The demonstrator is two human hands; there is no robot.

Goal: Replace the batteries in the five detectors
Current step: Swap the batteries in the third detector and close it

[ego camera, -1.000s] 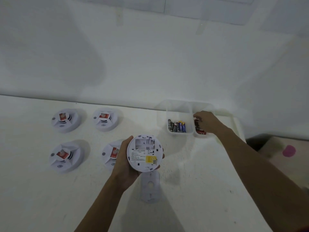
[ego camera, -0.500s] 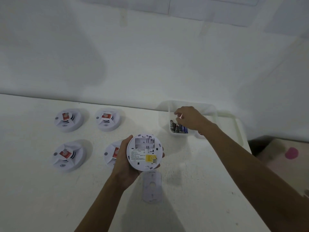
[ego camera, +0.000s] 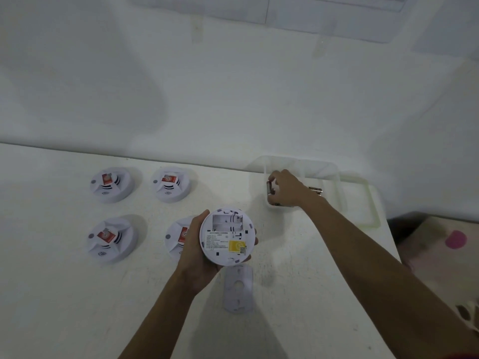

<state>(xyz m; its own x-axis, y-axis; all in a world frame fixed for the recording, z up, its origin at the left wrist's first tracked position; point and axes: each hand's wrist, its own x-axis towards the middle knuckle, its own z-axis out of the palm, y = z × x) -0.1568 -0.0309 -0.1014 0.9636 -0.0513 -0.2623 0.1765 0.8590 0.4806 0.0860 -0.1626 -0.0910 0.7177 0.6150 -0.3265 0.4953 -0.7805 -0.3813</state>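
While our left hand (ego camera: 195, 251) grips the round white detector (ego camera: 226, 238), empty battery bay (ego camera: 225, 221) upward, our right hand (ego camera: 285, 189) pinches a battery (ego camera: 269, 187) inside the bin (ego camera: 336, 173).

Batteries (ego camera: 269, 188) mostly behind the right hand (ego camera: 285, 189); detector (ego camera: 226, 235) label (ego camera: 217, 240) print illegible.

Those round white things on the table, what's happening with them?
Someone is changing batteries. The left hand holds one round white plastic detector with its back up, and its battery slot looks empty. A white oval cover lies on the white table just below it. The right hand reaches into the clear plastic bin and pinches a dark battery. Four more white detectors with red stickers sit face up on the left.
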